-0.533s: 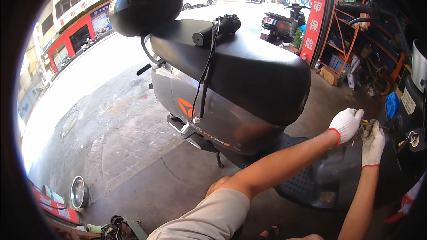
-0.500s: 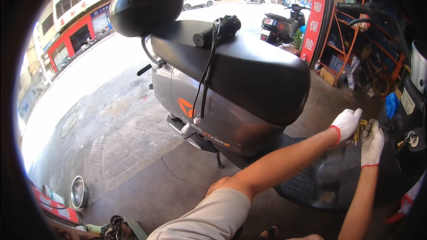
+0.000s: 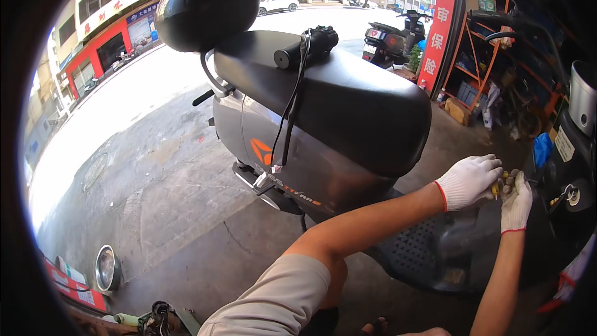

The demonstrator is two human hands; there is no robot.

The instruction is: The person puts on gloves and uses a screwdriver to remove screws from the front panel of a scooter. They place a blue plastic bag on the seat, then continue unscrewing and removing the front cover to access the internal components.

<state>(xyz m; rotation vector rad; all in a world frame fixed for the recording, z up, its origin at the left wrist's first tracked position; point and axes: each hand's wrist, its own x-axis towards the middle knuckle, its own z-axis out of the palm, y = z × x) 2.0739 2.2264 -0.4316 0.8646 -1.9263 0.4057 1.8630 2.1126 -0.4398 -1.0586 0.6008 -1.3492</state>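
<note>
My left hand (image 3: 467, 182), in a white knit glove with a red cuff, curls its fingers onto a small yellow-handled tool (image 3: 496, 190) beside the scooter's black front panel. My right hand (image 3: 516, 205), gloved alike, has soiled fingertips closed on the same tool from the right; its working end is too small to make out. Just right of both hands are a key in the ignition (image 3: 569, 195) and a blue cloth or bag (image 3: 542, 148). The grey scooter body (image 3: 311, 171) carries a black seat (image 3: 367, 106), with a loose black handlebar grip and cables (image 3: 295, 53) lying on it.
A black rear box (image 3: 205, 9) rises behind the seat. The ridged footboard (image 3: 413, 246) lies below my arms. A metal bowl (image 3: 107, 267) is on the concrete floor at left. Orange shelving (image 3: 476, 71) and a parked scooter (image 3: 388, 46) stand beyond, near the street.
My left hand and forearm have shifted left and slightly down, with the back of the glove turned more upward. My right hand stays at about the same place on the tool.
</note>
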